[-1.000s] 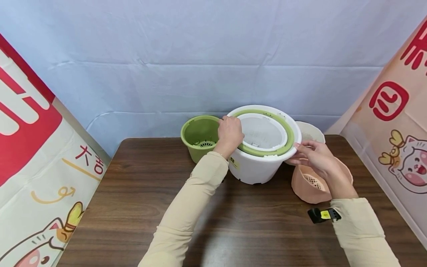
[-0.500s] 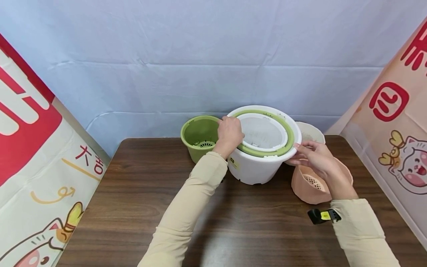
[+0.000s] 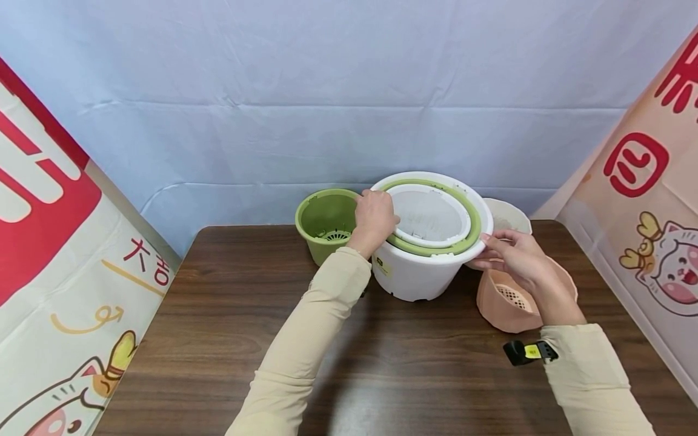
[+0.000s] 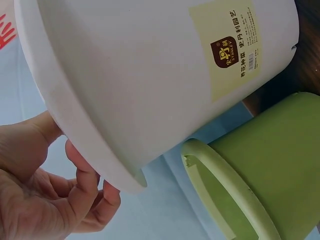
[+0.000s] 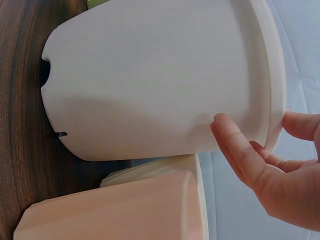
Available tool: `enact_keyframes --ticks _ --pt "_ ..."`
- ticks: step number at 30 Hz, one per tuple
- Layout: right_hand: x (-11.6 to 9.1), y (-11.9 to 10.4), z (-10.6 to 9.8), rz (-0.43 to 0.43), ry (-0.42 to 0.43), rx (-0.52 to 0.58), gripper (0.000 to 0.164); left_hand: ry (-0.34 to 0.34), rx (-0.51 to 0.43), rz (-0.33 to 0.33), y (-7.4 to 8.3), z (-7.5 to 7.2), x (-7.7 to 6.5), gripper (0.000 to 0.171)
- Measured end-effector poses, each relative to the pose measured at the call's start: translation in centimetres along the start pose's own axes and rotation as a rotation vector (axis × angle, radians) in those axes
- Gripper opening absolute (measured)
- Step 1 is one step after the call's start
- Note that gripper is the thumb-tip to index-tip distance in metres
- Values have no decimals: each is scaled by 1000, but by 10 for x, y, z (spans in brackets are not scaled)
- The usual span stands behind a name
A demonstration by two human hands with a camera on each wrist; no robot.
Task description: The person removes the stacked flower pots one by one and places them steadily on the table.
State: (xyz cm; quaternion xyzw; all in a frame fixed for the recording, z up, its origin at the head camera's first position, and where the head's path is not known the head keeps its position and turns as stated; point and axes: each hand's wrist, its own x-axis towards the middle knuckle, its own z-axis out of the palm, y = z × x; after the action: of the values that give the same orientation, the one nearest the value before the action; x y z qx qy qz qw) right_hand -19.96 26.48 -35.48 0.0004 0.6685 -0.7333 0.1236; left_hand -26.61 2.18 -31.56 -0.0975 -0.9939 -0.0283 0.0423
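Note:
A large white flowerpot [image 3: 417, 280] stands on the table with a green pot [image 3: 473, 225] and a smaller white pot [image 3: 429, 215] nested inside it. On its left side my left hand [image 3: 375, 218] grips the rim, the thumb and curled fingers about the edge in the left wrist view. My right hand [image 3: 515, 254] pinches the opposite rim, thumb over the edge and fingers against the outer wall [image 5: 150, 80]. A yellowish label [image 4: 227, 50] with a dark brown logo is stuck on the pot's side. The bottoms of the nested pots are hidden.
Just left of the white pot is a green pot [image 3: 322, 215] with a slotted base. A peach faceted pot [image 3: 504, 307] and a cream pot [image 3: 508, 213] stand to the right. Pale cloth [image 3: 262, 121] hangs behind the brown wooden table [image 3: 234, 339].

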Motion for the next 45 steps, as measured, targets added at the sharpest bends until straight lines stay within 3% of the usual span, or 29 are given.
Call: enact_keyframes --ticks 12,28,34,45 --pt "-1 0 0 -2 6 -14 22 -32 -24 -1 -4 -3 0 32" --pt "-3 -1 2 11 12 -15 22 -61 -123 -39 -8 -6 -1 34" --pt "-1 -2 1 26 20 -67 22 -42 -204 -87 -11 -5 0 32" --pt "-2 -3 2 27 13 -80 21 -11 -269 -74 -15 -6 -3 32"
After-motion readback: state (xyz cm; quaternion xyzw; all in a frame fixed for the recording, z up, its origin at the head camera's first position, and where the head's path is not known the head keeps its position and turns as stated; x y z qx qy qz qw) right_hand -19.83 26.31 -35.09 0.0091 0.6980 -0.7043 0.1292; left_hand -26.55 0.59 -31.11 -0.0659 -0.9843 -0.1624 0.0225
